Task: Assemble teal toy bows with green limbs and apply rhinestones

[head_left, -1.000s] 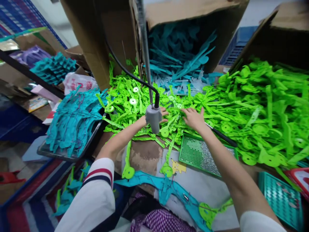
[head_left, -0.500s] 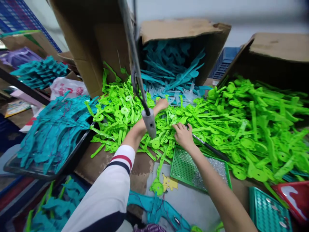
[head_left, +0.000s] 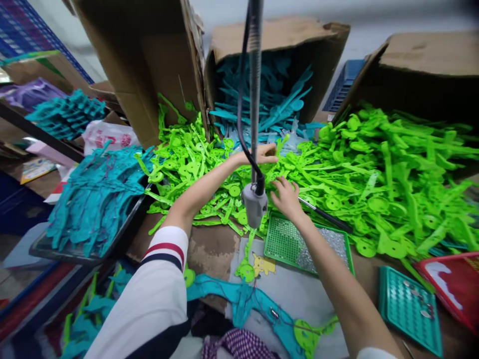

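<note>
A person's left hand (head_left: 259,154) reaches to the far side of a heap of bright green plastic strap pieces (head_left: 359,164) that spreads across the bench (head_left: 213,249). Its fingers lie stretched out flat on the heap, the grip apart. The right hand (head_left: 286,199) rests nearer, at the heap's near edge, with its fingers bent down among the green pieces; whether that grip has closed on one cannot be told.

Between the two hands hangs a grey cylindrical tool (head_left: 255,205) on a metal pole with a black cable, its tip just above the green pieces. A thin black rod (head_left: 325,217) lies just right of the right hand, running along the far edge of a green perforated plastic tray (head_left: 284,239) that holds small silver parts.

An open cardboard box of teal plastic pieces (head_left: 269,99) lies tipped on its side at the far edge, spilling toward the green heap. At the left, a black tray piled with teal pieces (head_left: 93,199) overhangs the bench. One long teal piece (head_left: 254,301) lies at the near edge, beside a yellow cartoon sticker (head_left: 264,265). At the right sit a teal gridded tray (head_left: 409,306) and a red tray (head_left: 454,284).
</note>
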`<state>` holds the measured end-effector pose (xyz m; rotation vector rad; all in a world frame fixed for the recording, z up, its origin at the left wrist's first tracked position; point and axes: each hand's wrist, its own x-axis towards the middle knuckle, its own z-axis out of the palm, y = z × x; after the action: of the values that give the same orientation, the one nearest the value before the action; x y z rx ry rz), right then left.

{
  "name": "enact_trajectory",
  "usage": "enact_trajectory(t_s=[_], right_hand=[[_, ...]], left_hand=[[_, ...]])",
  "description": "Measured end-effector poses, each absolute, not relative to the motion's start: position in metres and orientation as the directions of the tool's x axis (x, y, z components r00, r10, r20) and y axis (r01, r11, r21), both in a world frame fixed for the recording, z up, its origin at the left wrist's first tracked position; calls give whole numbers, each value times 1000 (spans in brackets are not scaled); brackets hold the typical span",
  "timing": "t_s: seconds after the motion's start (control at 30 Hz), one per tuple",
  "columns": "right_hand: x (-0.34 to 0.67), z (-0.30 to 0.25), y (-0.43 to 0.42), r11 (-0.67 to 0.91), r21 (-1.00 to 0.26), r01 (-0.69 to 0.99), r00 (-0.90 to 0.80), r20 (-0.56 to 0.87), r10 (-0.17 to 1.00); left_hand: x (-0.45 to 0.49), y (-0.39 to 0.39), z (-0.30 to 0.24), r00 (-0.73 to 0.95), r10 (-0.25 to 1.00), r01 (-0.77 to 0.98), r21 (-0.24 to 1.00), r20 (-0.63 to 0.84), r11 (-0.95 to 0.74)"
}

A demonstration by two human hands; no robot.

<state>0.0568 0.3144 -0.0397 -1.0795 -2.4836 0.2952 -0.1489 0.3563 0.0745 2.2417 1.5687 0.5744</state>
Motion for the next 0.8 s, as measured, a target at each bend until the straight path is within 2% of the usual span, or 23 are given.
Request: enact_trajectory(t_s=[0.07, 0.17, 0.23, 0.3, 0.37, 0.5, 0.6, 0.7, 0.8], right_hand=[[45, -29, 314, 672, -385, 633, -622, 264, 737], [25, -11, 317, 686, -396, 610, -684, 172, 708], [22, -4, 317, 668, -385, 637, -680, 128, 722], [34, -4, 311, 651, -378, 658, -660, 127, 741], [57, -10, 296, 668, -404, 625, -668, 165, 725], [113, -24, 246, 704, -499, 505, -683, 268, 680], [139, -23, 200, 686, -561, 464, -650, 311, 693], [147, -21, 157, 656, -624, 425, -623, 324, 712], [152, -27, 124, 634, -654, 413, -606, 323, 727]], left_hand=[[-145, 359, 80, 294, 933, 833, 423, 206, -356], [-151, 366, 88, 56, 946, 917, 358, 320, -176], [-161, 360, 85, -61, 967, 933, 358, 247, -32], [-172, 340, 72, -72, 993, 934, 356, 95, 34], [-180, 313, 52, -56, 998, 936, 348, 25, 44], [-186, 277, 23, -71, 997, 940, 338, 33, 56], [-190, 288, 26, -143, 985, 933, 344, 95, 102], [-194, 318, 35, -320, 946, 905, 315, 61, 286], [-190, 338, 35, -476, 878, 856, 209, -41, 474]])
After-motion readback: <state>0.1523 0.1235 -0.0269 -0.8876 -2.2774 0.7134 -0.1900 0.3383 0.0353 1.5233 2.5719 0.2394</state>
